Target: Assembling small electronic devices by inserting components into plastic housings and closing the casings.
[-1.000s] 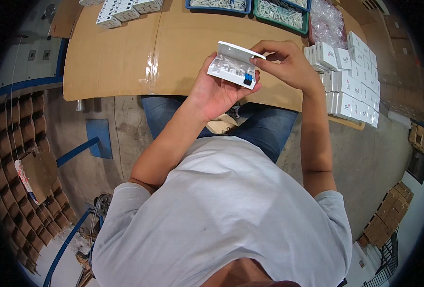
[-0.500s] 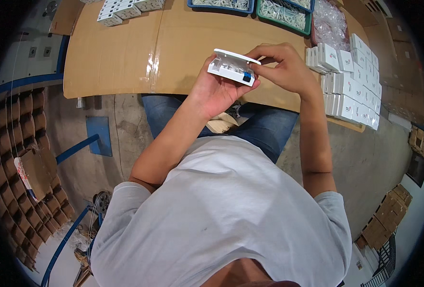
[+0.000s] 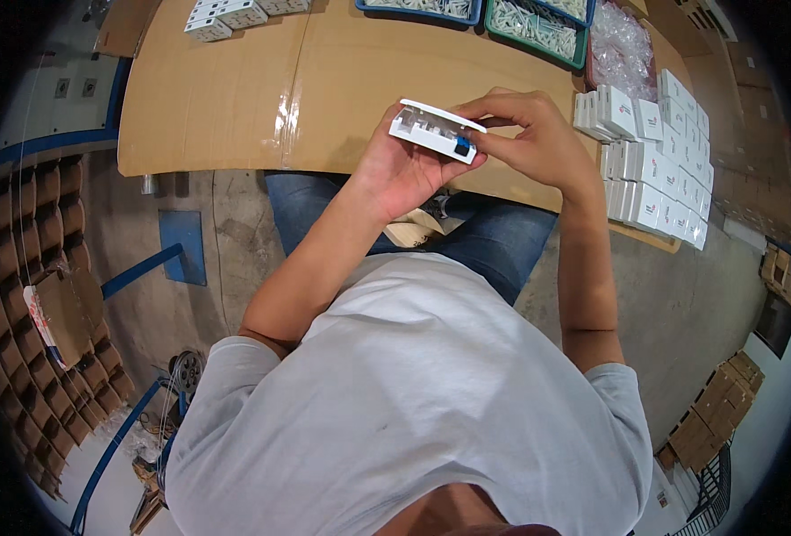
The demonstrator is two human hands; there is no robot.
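Observation:
A small white plastic box (image 3: 424,138) with a lid (image 3: 442,114) is held above the near edge of the table. Its lid stands partly raised. Clear material shows in the gap, and a blue block (image 3: 463,146) sits at the right front corner. My left hand (image 3: 399,174) cradles the box from below and the left side, fingers wrapped round it. At the right end, my right hand (image 3: 525,134) pinches the lid's edge between thumb and fingers; the fingertips are partly hidden behind it.
Stacked white boxes (image 3: 668,183) line the table's right side. Farther back are a green tray (image 3: 538,54) of small white parts, blue trays (image 3: 422,13) and a container of clear plastic bags (image 3: 623,54). More white boxes (image 3: 226,16) stand far left on the cardboard-covered table (image 3: 208,107).
The lid has come down, so the gap is narrower. My right hand has lowered slightly with it, while my left hand keeps its hold.

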